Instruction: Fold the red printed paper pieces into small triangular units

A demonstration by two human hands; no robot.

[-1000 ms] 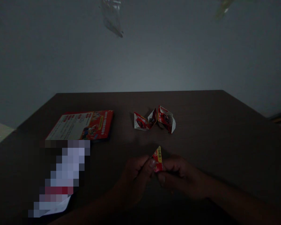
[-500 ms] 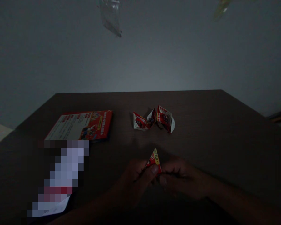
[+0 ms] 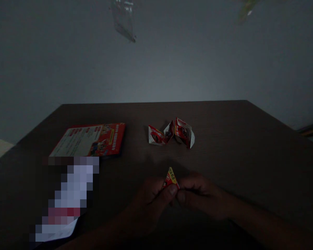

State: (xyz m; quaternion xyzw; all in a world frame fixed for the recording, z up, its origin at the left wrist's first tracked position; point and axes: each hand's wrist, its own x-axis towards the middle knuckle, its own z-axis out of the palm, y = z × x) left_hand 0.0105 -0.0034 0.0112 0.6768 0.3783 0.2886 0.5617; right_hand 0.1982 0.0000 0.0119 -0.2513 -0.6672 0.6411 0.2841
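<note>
Between my two hands is a small folded paper triangle (image 3: 170,177), red with a yellow printed edge, its point facing away from me. My left hand (image 3: 156,201) pinches it, with the thumb pressed on its red face. My right hand (image 3: 203,196) is closed at the triangle's lower right corner, thumb and fingers together there. The dim light hides the fingers beneath. Beyond my hands, folded red-and-white printed paper pieces (image 3: 182,132) stand in a zigzag on the dark table (image 3: 224,139).
A stack of red and white printed leaflets (image 3: 109,140) lies on the left of the table. Nearer to me is a pixelated bright object (image 3: 73,194). The wall (image 3: 156,69) rises behind the table, with a clear plastic bag (image 3: 123,21) against it.
The paper triangle has tilted slightly to the left and its tip sits a little lower between my fingers. My hands stay in nearly the same place; the other papers have not moved.
</note>
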